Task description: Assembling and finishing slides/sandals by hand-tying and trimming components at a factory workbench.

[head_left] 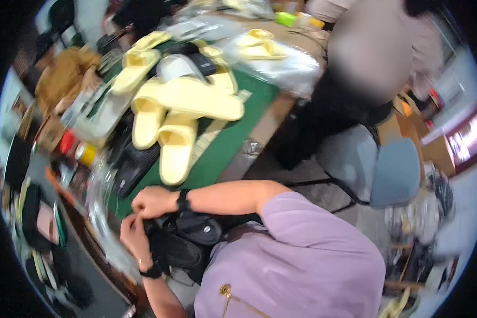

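My right hand (152,201), with a black band on its wrist, and my left hand (132,234), with a black watch, meet fingertip to fingertip. Both pinch the edge of a clear plastic bag (103,212) that hangs at the left of them. A pair of black slippers (188,238) lies right against my hands and my purple shirt. Whether the slippers are inside the bag is hard to tell.
Several pale yellow slippers (185,100) are piled on a green mat (222,148) on a wooden table, with more black slippers (135,167) beside them. Bagged yellow slippers (259,47) lie at the far end. Another person sits on a grey-blue chair (395,169) at the right. Small red and yellow containers (77,148) stand left.
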A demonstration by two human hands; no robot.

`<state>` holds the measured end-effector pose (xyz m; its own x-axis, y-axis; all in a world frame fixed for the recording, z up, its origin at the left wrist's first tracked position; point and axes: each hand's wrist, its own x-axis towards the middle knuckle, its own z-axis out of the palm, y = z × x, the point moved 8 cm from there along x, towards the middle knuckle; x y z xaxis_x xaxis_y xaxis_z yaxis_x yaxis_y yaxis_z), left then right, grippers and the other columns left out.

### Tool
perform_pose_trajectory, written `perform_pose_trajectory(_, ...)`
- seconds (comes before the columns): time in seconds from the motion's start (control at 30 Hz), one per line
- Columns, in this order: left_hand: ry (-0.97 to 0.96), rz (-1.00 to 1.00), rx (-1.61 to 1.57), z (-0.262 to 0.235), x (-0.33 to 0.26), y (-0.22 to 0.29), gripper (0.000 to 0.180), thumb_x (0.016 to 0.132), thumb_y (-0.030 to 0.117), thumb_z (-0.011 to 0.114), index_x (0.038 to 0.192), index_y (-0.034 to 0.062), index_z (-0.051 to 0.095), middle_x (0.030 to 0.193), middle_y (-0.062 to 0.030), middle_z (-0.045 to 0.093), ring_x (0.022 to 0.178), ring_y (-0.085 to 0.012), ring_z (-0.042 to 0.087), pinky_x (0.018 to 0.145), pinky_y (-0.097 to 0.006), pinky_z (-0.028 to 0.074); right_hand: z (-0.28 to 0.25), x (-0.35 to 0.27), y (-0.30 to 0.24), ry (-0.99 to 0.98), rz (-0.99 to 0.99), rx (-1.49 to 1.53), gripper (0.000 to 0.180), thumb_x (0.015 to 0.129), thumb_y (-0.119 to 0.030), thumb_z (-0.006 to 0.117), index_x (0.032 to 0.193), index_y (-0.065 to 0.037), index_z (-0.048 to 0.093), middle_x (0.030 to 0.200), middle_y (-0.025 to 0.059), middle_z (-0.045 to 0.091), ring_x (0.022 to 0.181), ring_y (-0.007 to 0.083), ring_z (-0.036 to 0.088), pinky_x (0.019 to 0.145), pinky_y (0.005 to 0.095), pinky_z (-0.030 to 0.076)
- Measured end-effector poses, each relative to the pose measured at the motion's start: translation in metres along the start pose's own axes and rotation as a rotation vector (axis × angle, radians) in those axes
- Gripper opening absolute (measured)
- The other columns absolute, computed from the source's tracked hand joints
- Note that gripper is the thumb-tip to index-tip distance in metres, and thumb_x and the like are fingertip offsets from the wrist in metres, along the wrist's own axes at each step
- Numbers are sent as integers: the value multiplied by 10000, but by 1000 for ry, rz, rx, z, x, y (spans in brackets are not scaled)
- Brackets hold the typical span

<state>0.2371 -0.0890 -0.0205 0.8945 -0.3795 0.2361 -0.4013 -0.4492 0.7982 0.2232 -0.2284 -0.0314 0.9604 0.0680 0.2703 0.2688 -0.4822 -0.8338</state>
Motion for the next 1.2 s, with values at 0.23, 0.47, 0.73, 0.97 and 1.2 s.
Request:
perform_pose_trajectory(0.23, 0, 27, 86, 14, 6, 6, 119, 806, 164, 665, 838, 57, 705, 874, -132, 676, 846, -320, 647, 742, -400, 513, -12, 0, -3, -71, -24, -112, 204, 807, -219, 655, 892, -36, 683, 826, 147, 663, 748, 288, 656, 661, 367, 504)
perform_pose_trajectory(0.47, 102, 130, 108, -1, -7, 3, 109, 788, 134, 687, 835, 38, 708, 848, -126, 655, 830, -320, 631, 744, -403, 507, 0, -1, -15, -99, -24, -116, 93, 800, -88, 663, 860, -17, 651, 830, 147, 640, 769, 317, 633, 668, 381, 498)
perform_pose_trajectory(0.73, 456, 24, 138, -169, -8, -2, 382, 753, 91, 730, 1114, 8, 639, 1109, -148, 642, 784, -225, 655, 731, -330, 542, -35, -52, -43, 65, -44, -149, 56, 866, -43, 637, 865, 12, 630, 808, 133, 631, 670, 243, 600, 611, 331, 480)
perform_pose_trajectory(0.97, 701, -359, 982, -362, -30, -78, 709, 658, 405, 804, 1195, 0, 580, 1163, -223, 608, 1112, -374, 554, 969, -448, 436, -13, -83, -61, -139, 38, -449, 394, 841, -388, 683, 694, -30, 609, 726, 167, 643, 666, 382, 625, 566, 422, 496)
perform_pose_trajectory(1.2, 690, -367, 945, -412, -52, -187, 820, 825, 194, 696, 1475, 1, 233, 1385, -320, 408, 1294, -456, 392, 1036, -465, 396, 22, -75, -84, -196, 47, -694, 464, 826, -467, 663, 681, -27, 682, 659, 163, 667, 609, 306, 686, 503, 397, 532)
